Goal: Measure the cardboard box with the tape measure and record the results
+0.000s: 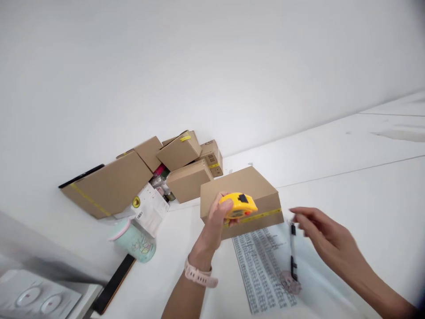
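Observation:
My left hand grips a yellow tape measure against the front of a brown cardboard box on the white table. Its yellow tape runs along the box's front face to the right edge. My right hand hovers to the right of the box with fingers apart, fingertips near the tape's end and a pen. It holds nothing that I can see. A pale pink watch sits on my left wrist.
A printed sheet of small rows lies under the pen in front of the box. Several cardboard boxes are piled against the wall at the left. A mint-green cup with a pink lid lies near a black tablet edge.

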`<state>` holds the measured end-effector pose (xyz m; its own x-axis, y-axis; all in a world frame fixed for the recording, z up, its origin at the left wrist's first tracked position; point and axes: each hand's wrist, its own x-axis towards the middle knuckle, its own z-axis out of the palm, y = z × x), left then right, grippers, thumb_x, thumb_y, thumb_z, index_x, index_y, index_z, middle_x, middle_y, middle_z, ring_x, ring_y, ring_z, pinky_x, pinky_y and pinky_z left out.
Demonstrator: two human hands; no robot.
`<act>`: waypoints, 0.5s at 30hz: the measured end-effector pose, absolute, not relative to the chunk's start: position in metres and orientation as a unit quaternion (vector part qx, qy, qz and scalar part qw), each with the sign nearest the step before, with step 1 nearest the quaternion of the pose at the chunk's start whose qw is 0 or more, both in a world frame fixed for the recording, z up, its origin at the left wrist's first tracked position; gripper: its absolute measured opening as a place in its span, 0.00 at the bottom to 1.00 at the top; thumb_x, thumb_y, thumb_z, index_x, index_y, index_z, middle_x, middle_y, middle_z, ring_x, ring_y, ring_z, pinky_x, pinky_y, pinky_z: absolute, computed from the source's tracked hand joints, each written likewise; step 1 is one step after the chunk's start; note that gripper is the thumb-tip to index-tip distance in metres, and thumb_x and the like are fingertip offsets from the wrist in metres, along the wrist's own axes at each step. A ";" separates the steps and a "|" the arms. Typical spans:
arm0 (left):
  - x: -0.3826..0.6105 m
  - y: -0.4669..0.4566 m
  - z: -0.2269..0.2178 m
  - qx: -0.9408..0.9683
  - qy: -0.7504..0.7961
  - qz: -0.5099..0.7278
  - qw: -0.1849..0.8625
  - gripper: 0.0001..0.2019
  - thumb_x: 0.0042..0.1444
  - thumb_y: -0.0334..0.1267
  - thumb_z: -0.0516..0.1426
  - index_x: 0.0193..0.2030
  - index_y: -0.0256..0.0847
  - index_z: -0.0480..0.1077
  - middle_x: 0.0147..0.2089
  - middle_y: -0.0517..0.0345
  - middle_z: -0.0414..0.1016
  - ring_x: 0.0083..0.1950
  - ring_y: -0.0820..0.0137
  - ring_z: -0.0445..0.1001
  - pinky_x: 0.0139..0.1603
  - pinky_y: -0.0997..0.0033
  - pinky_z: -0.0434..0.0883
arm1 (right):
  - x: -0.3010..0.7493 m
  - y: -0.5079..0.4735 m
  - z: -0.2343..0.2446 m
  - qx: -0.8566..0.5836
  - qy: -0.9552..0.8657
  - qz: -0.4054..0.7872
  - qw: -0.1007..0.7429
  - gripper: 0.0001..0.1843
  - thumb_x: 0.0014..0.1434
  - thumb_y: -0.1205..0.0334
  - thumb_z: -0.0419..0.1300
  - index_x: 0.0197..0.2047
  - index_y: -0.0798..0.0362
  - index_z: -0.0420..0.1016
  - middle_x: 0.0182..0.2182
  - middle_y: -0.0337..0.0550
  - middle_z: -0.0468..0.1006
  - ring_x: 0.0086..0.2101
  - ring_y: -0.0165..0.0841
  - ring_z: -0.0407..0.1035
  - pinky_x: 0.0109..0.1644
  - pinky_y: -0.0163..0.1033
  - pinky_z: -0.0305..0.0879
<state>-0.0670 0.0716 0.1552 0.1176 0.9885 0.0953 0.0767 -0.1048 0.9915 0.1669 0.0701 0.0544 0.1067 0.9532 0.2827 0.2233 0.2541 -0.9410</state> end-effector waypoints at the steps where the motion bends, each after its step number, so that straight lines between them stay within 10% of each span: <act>1: -0.063 0.063 0.158 0.566 0.459 0.463 0.505 0.22 0.55 0.54 0.56 0.48 0.40 0.66 0.41 0.52 0.76 0.33 0.70 0.71 0.29 0.74 0.62 | 0.161 0.066 0.072 -0.468 -0.568 0.450 0.507 0.20 0.64 0.43 0.53 0.47 0.48 0.76 0.38 0.47 0.77 0.35 0.38 0.70 0.35 0.43 0.70; 6: -0.060 0.048 0.160 0.562 0.495 0.442 0.494 0.26 0.51 0.54 0.61 0.52 0.41 0.65 0.41 0.54 0.75 0.36 0.69 0.72 0.33 0.74 0.65 | 0.132 0.069 0.124 -0.338 -0.520 0.672 0.406 0.23 0.59 0.39 0.59 0.33 0.52 0.76 0.32 0.43 0.72 0.35 0.33 0.66 0.35 0.37 0.67; 15: -0.173 0.091 0.171 0.515 0.551 0.507 0.417 0.25 0.50 0.57 0.60 0.43 0.35 0.71 0.31 0.55 0.76 0.22 0.77 0.63 0.21 0.78 0.54 | 0.160 0.180 0.137 -0.454 -0.490 0.566 0.483 0.19 0.54 0.44 0.65 0.28 0.53 0.72 0.28 0.41 0.71 0.29 0.30 0.62 0.33 0.36 0.61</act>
<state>-0.1734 0.0913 0.1713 -0.1207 0.9907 0.0621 0.1454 -0.0442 0.9884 0.1598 0.1796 0.1366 -0.1209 0.9919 -0.0401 -0.1016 -0.0525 -0.9934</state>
